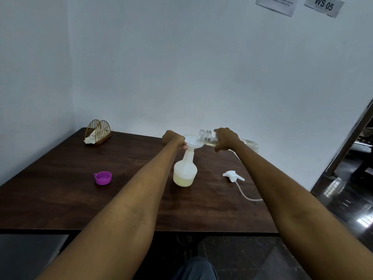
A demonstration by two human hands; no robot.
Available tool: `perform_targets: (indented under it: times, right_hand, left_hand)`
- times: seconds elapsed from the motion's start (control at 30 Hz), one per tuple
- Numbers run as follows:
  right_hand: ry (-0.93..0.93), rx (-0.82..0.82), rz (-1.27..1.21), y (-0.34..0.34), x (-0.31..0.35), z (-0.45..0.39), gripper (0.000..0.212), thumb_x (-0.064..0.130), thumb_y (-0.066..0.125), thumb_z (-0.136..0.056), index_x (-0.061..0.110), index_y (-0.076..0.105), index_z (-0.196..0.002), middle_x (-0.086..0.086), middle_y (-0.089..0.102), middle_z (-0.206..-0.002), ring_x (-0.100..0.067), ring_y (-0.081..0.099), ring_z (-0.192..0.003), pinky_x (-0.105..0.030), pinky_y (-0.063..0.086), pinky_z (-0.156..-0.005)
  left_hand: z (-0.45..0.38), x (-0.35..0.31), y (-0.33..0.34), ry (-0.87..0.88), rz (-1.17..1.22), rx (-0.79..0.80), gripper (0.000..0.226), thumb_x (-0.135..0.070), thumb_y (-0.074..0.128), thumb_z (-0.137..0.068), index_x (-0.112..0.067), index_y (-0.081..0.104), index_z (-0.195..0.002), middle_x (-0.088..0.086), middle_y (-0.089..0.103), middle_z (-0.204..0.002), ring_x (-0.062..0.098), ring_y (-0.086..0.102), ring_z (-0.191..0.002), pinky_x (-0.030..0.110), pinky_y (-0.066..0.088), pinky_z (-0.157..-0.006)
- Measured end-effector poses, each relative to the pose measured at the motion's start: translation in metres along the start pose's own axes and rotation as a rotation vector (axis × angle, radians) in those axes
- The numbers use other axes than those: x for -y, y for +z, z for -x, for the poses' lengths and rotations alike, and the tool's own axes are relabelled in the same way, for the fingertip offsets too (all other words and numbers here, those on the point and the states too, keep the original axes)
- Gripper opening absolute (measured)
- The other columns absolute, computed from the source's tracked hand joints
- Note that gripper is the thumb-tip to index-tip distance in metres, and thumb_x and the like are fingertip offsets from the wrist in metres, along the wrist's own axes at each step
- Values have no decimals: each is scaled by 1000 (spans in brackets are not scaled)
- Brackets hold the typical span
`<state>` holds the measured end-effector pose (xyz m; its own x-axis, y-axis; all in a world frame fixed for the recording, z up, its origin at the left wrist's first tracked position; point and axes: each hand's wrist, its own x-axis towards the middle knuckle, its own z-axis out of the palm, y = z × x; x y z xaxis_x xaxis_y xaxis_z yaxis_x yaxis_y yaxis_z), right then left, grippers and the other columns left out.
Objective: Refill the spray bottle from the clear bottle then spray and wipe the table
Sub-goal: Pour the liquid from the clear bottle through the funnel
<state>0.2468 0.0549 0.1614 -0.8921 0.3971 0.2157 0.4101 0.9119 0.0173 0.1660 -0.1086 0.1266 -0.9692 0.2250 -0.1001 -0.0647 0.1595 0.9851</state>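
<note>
Your two forearms fill the near view, reaching out over the dark wooden table [60, 190]. Your left hand [174, 139] is pinched on the rim of the white funnel [192, 142] seated in the neck of the spray bottle [185, 170], which stands upright mid-table with pale liquid low in its belly. Your right hand [226, 139] is wrapped around the clear bottle [232, 141], tipped nearly flat, its open mouth over the funnel.

That spray bottle looks like thin, light plastic, and with so little in it, I'd say it tips easily, so hold the funnel and neck steady. The clear bottle reads as rigid and smooth, likely slick if wet; your hold near its middle seems sound. Liquid sits along its lower side, so weight should shift toward the mouth as you tilt.

Room is generous to the left: the purple cap [103, 178] lies well apart. On the right, the trigger head [233, 175] with its dip tube [247, 194] lies near the table's right edge. Mind your right elbow there. The cloth [90, 138] waits in the wire holder [98, 131] at the far corner.
</note>
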Motion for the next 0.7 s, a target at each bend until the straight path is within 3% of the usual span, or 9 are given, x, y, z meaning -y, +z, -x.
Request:
perform_targets:
  times: [0.1, 0.17, 0.27, 0.37, 0.53, 0.63, 0.7]
  right_hand:
    - [-5, 4, -3, 0, 1, 1, 39, 16, 76, -65, 16, 45, -88, -7, 60, -101, -28, 57, -102, -28, 33, -69]
    - [-3, 7, -7, 1, 1, 1, 40, 17, 76, -65, 16, 42, -87, -8, 61, -105, -28, 57, -102, -28, 33, -68]
    - [-2, -1, -8, 4, -1, 0, 46, 18, 76, -66, 13, 53, -105, -9, 59, -115, -28, 55, -109, -28, 32, -70]
    - [4, -3, -12, 5, -2, 0, 58, 18, 76, -67, 7, 53, -118, -10, 58, -119, -28, 54, -112, -27, 32, -71]
    - [22, 14, -97, 7, 0, 1, 34, 15, 76, -64, 15, 48, -85, -5, 54, -94, -24, 51, -88, -20, 30, -55]
    - [30, 4, -200, 11, 1, 2, 51, 14, 77, -64, 28, 27, -63, 2, 46, -81, -17, 42, -85, -19, 23, -49]
    - [43, -14, -276, 14, 0, 2, 51, 13, 78, -62, 26, 29, -61, 0, 46, -78, -18, 43, -82, -21, 27, -50]
  left_hand:
    - [-2, 0, 1, -18, 0, 3, 25, 8, 59, -83, -1, 53, -60, 2, 53, -30, 8, 49, -20, 28, 60, -67]
    - [-2, 0, 1, -14, 1, -2, 26, 7, 59, -83, 0, 53, -59, 6, 56, -40, 8, 49, -20, 27, 59, -66]
    - [-1, 1, 0, 1, -3, -2, 25, 8, 59, -83, 0, 53, -60, 8, 57, -49, 8, 49, -20, 24, 56, -56]
    - [0, 1, 0, 1, 3, -4, 24, 8, 59, -83, 1, 53, -61, 8, 57, -45, 8, 49, -20, 25, 56, -59]
    - [0, 2, -1, 14, 13, -8, 24, 6, 57, -85, -1, 53, -63, 7, 58, -55, 7, 50, -21, 23, 55, -56]
    - [0, 2, 0, 13, 18, -13, 24, 6, 58, -84, -1, 53, -62, 7, 58, -54, 7, 50, -22, 22, 55, -52]
    - [0, 2, 0, 14, 30, -10, 23, 6, 58, -84, -1, 53, -62, 8, 58, -54, 7, 51, -22, 23, 56, -55]
